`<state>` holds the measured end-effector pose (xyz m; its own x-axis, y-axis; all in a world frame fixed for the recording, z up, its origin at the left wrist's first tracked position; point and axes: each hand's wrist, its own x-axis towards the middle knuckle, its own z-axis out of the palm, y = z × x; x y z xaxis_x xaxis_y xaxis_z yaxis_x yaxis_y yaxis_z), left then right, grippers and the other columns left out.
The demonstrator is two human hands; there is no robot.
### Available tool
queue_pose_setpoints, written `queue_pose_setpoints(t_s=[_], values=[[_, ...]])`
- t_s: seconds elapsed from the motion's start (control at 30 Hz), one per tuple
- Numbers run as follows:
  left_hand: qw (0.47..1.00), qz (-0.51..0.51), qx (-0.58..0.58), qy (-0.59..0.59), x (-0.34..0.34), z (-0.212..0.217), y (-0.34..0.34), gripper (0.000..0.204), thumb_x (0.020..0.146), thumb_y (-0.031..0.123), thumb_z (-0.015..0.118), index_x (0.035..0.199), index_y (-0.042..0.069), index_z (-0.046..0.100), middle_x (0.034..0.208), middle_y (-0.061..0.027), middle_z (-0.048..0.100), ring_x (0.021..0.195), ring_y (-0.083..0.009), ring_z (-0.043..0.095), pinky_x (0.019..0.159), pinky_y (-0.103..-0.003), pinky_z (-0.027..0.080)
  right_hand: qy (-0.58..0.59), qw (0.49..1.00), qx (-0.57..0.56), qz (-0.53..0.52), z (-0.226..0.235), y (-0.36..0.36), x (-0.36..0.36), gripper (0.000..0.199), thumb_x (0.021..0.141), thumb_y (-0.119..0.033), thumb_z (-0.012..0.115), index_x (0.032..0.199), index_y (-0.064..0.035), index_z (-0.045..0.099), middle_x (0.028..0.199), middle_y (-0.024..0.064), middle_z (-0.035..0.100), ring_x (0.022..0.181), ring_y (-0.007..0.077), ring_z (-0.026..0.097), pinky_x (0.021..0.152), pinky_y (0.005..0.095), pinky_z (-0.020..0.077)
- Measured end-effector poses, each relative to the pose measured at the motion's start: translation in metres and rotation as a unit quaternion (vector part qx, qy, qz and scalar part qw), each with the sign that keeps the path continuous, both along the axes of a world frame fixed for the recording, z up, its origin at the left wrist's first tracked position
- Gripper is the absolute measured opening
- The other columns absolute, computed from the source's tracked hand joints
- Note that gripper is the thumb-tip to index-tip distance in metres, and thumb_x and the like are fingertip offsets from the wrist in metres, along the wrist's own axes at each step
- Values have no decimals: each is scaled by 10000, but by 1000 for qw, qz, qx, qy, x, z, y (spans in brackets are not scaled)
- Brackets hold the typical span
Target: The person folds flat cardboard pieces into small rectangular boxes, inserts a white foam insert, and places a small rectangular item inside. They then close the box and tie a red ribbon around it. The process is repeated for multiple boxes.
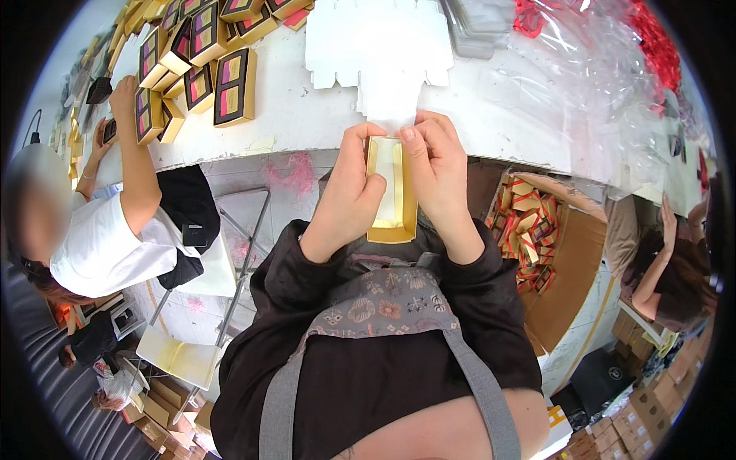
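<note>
Clamping gold box (395,190) btwn them in head view: L hand (349,190) on its L side, R hand (440,176) on its R side nr far end, fingers curled, forearms angled in from near side. Hollow side up, long axis near-far; box at near edge of table (295,123), white card sheets (376,38) just beyond.

- Looks bright overall.
- Glares nearly pure white on card sheets (376,46).
- Glints off clear plastic (537,96).
- Bends toward black, rounded edges.
- Blurs over a co-worker's head (38,201).
</note>
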<state>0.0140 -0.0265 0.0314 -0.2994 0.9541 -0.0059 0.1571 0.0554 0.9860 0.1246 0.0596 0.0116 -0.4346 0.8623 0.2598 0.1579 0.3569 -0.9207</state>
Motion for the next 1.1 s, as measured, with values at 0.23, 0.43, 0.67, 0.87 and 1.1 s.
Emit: queue_pose_setpoints(t_s=[0.23,0.43,0.67,0.87,1.1], values=[[999,-7,47,12,1,-5,-4,494,754,-77,374,1235,-3,288,1131,-163,430,1003,-238,515,919,-338,411,133,988,-69,-28,-8,-7,-1,134,808,-64,701,886,-19,601,940,71,546,745,103,567,620,245,476],[1000,-27,-2,-10,-8,-2,-2,550,702,-141,317,1221,34,266,1219,-132,397,1187,-195,401,1039,-318,304,109,987,-113,42,-4,-4,3,176,806,-32,687,932,-20,565,921,54,564,834,114,565,637,248,486],[999,-20,38,12,-5,-15,-6,476,776,-127,387,1204,53,283,1212,-127,425,1163,-206,443,1020,-322,340,117,921,-301,217,4,9,20,162,886,-65,613,1031,-17,559,1144,88,577,1013,131,552,888,264,439],[992,-102,-58,35,-15,0,-3,497,763,-118,414,1210,56,285,1211,-134,441,1129,-217,476,992,-341,380,31,947,-249,199,7,2,20,289,883,-99,622,1141,-3,535,1132,135,610,967,153,612,835,278,480],[989,-45,-57,126,-15,-1,-7,348,808,-42,534,1146,27,487,1059,-86,586,916,-181,609,803,-311,513,-180,968,117,128,9,3,15,134,807,-110,620,848,-32,519,642,91,622,592,306,631,515,383,493]])
